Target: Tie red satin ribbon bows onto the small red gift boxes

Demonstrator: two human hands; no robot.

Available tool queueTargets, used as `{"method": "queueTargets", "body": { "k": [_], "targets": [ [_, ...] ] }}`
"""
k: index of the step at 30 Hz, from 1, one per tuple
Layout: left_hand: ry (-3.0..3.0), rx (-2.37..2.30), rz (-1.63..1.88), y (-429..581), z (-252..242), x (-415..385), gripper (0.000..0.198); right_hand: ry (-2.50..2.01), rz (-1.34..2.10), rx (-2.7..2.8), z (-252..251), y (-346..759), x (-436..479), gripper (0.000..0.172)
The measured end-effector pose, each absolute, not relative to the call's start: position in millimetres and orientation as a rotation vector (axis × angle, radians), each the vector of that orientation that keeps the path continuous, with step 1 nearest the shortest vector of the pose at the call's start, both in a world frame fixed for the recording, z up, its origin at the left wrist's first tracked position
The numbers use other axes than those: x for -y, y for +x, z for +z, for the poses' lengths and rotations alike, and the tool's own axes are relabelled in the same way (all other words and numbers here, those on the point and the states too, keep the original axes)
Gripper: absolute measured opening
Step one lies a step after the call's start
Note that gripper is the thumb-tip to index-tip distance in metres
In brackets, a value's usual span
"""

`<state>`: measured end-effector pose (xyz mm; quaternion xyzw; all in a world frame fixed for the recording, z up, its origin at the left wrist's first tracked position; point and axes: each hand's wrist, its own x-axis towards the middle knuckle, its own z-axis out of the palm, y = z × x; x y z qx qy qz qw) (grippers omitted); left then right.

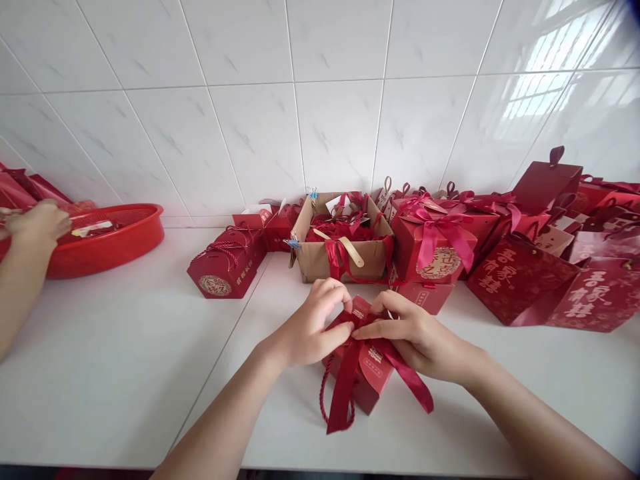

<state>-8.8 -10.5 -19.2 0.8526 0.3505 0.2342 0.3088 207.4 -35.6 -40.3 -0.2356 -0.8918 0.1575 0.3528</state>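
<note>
A small red gift box [369, 379] stands on the white table [125, 373] right in front of me. A red satin ribbon [405, 373] is wrapped over its top, with its tails hanging down the front and right side, and a red cord handle loops below. My left hand [313, 330] and my right hand [415, 333] meet over the box top, each with fingers pinched on the ribbon at the knot.
A cardboard box [320, 257] full of red ribbons sits behind. Several red gift boxes and bags crowd the back right [520, 277], and one long red box [227, 263] lies at the left. Another person's hand [37, 223] reaches into a red plastic basket [113, 243] at far left.
</note>
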Motion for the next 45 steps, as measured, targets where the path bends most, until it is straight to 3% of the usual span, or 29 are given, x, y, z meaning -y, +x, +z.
{"method": "queueTargets", "body": {
  "k": [12, 28, 36, 41, 45],
  "targets": [
    [2.09, -0.654, 0.604, -7.4, -18.6, 9.6, 0.01, -0.607, 0.512, 2.298, -41.5, 206.3, 36.2, 0.038],
    [2.131, -0.829, 0.746, -10.3, -25.2, -0.5, 0.028, -0.589, 0.477, 2.291, -43.8, 207.8, 36.4, 0.043],
    [1.952, -0.862, 0.856, -1.6, -24.5, 7.6, 0.035, -0.723, 0.608, 2.12, -43.8, 211.7, 34.6, 0.026],
    [1.828, -0.928, 0.887, 9.4, -27.9, 14.5, 0.029, -0.726, 0.539, 2.132, -40.2, 214.5, 34.0, 0.018],
    [1.784, -0.91, 0.919, 13.3, -30.1, 16.9, 0.047, -0.706, 0.523, 2.142, -41.1, 218.1, 31.7, 0.014]
  ]
}}
